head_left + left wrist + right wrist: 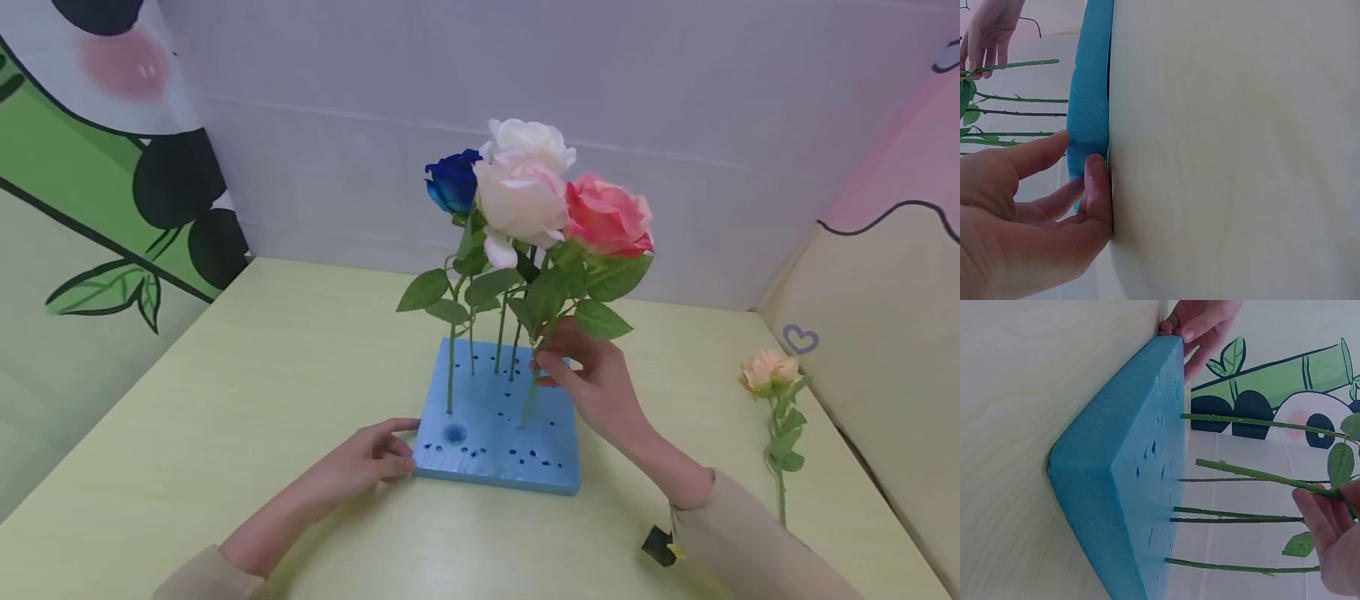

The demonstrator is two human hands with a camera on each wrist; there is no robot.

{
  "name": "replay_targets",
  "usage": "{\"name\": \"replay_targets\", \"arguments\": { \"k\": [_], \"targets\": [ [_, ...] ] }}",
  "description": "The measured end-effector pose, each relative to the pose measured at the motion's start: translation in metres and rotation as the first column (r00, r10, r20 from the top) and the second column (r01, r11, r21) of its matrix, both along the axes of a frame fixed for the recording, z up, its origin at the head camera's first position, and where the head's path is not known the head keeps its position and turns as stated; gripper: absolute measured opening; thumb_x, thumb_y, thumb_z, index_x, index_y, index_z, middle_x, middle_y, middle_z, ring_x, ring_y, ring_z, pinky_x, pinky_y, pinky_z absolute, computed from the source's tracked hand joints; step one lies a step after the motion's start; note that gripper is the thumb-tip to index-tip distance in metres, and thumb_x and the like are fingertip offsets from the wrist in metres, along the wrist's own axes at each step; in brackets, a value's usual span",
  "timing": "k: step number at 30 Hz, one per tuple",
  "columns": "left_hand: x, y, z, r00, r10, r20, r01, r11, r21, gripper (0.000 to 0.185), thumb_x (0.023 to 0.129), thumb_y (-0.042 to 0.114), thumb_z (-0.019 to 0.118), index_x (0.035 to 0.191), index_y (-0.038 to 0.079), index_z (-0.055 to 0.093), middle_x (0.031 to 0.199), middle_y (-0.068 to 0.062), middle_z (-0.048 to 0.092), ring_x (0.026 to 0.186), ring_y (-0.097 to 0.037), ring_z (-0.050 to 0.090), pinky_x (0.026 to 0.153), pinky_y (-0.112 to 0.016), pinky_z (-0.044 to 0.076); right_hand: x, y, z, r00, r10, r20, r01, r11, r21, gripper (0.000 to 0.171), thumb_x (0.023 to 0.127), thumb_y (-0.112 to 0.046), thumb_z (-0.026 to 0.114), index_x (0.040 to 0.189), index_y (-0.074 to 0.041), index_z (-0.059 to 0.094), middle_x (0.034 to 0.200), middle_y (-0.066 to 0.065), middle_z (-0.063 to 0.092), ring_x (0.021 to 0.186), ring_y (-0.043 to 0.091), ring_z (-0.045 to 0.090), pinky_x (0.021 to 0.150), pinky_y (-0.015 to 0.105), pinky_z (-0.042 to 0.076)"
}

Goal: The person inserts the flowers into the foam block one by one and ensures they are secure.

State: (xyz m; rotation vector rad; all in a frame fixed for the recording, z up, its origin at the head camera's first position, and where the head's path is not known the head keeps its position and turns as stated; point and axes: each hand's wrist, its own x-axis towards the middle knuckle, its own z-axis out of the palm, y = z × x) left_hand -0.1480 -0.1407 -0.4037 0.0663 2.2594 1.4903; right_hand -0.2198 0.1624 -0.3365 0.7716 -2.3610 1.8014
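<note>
A blue foam block (498,437) with several holes lies flat on the pale green table (247,392). A blue rose (452,182) and two white roses (525,196) stand with their stems stuck in it. My right hand (551,367) pinches the green stem (1254,474) of a pink rose (607,218), held upright over the block. The stem's tip hangs just off the foam surface. My left hand (408,446) rests on the table against the block's front left corner (1088,156), thumb on the top edge and fingers touching the side.
A peach rose (768,371) lies on the table at the far right, near the cream side panel (877,333). A panda and bamboo panel (97,192) closes the left side, and a grey wall (525,67) stands behind.
</note>
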Motion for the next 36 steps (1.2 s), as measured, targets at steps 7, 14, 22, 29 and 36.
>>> {"name": "replay_targets", "arguments": {
  "k": [7, 14, 22, 29, 36],
  "targets": [
    [0.002, -0.003, -0.001, 1.000, 0.014, -0.002, -0.014, 1.000, -0.009, 0.060, 0.093, 0.015, 0.066, 0.147, 0.004, 0.043, 0.106, -0.011, 0.063, 0.093, -0.019, 0.058, 0.077, -0.029, 0.046, -0.006, -0.016, -0.006, 1.000, 0.030, 0.005, -0.030, 0.999, 0.014, 0.018, 0.097, -0.008, 0.059, 0.115, -0.003, 0.060, 0.102, 0.025, 0.068, 0.089, 0.027, 0.070, 0.071, 0.037, 0.061],
    [0.004, -0.003, -0.003, 1.000, 0.003, -0.023, -0.003, 1.000, -0.010, 0.060, 0.093, 0.016, 0.066, 0.147, 0.004, 0.042, 0.105, -0.010, 0.063, 0.091, -0.018, 0.058, 0.075, -0.028, 0.045, -0.011, -0.024, -0.011, 0.999, 0.029, -0.035, -0.029, 1.000, 0.000, 0.019, 0.096, -0.004, 0.058, 0.115, -0.007, 0.060, 0.101, 0.017, 0.067, 0.088, 0.032, 0.070, 0.068, 0.038, 0.061],
    [0.004, -0.001, -0.002, 1.000, -0.005, -0.020, 0.004, 1.000, -0.009, 0.060, 0.093, 0.016, 0.066, 0.147, 0.003, 0.042, 0.106, -0.010, 0.063, 0.091, -0.018, 0.058, 0.074, -0.028, 0.045, -0.015, -0.030, -0.015, 0.998, 0.016, -0.055, -0.016, 1.000, 0.015, 0.018, 0.096, -0.002, 0.058, 0.113, -0.007, 0.060, 0.102, 0.017, 0.067, 0.086, 0.030, 0.070, 0.066, 0.034, 0.061],
    [0.002, 0.001, 0.002, 1.000, -0.005, -0.023, 0.004, 1.000, -0.017, 0.059, 0.093, 0.016, 0.066, 0.146, 0.004, 0.044, 0.105, -0.010, 0.063, 0.092, -0.019, 0.058, 0.076, -0.028, 0.044, -0.015, -0.031, -0.016, 0.998, 0.020, -0.066, -0.019, 1.000, 0.024, 0.019, 0.095, 0.000, 0.059, 0.113, -0.007, 0.062, 0.099, 0.018, 0.068, 0.084, 0.029, 0.070, 0.067, 0.044, 0.061],
    [0.004, 0.001, 0.001, 0.999, -0.012, -0.029, 0.012, 1.000, -0.011, 0.060, 0.093, 0.017, 0.066, 0.147, 0.003, 0.043, 0.105, -0.010, 0.063, 0.091, -0.018, 0.058, 0.075, -0.028, 0.045, -0.015, -0.030, -0.016, 0.998, 0.026, -0.062, -0.023, 0.998, 0.058, 0.015, 0.095, -0.001, 0.060, 0.109, -0.007, 0.062, 0.093, 0.014, 0.068, 0.080, 0.030, 0.070, 0.067, 0.049, 0.060]
  ]
}}
